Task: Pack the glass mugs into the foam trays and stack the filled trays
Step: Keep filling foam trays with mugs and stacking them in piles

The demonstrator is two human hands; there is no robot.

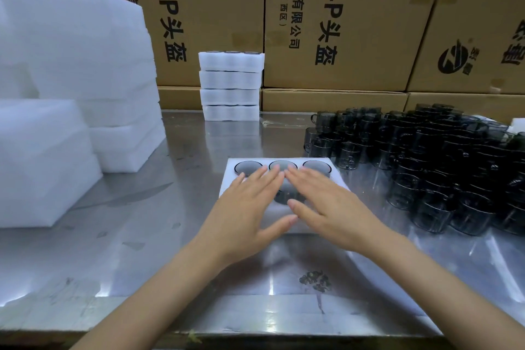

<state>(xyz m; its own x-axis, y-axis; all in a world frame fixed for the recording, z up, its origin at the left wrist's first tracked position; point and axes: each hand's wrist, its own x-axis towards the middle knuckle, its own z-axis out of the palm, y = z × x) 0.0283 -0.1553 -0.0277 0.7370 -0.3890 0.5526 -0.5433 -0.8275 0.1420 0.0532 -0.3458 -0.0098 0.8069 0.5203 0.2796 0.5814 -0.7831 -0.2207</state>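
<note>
Both hands laid flat, fingers straight, nothing held in either grip: left hand (250, 207) and right hand (326, 202) spread over the foam tray (227, 187) at mid-worktop (142, 264). Pressed evenly, by judgement, to seat the glass mugs (248, 167) level in their round pockets; best done with palms, not fingertips, since soft foam dents. Tray white, spongy, matte; mugs smoky, thin-rimmed, slick. Loose mugs (440, 165) crowded to the right, handles tangled. Stack of filled trays (230, 85) stood beyond, against cardboard boxes (341, 23). Spare foam blocks (71, 79) piled left.
</note>
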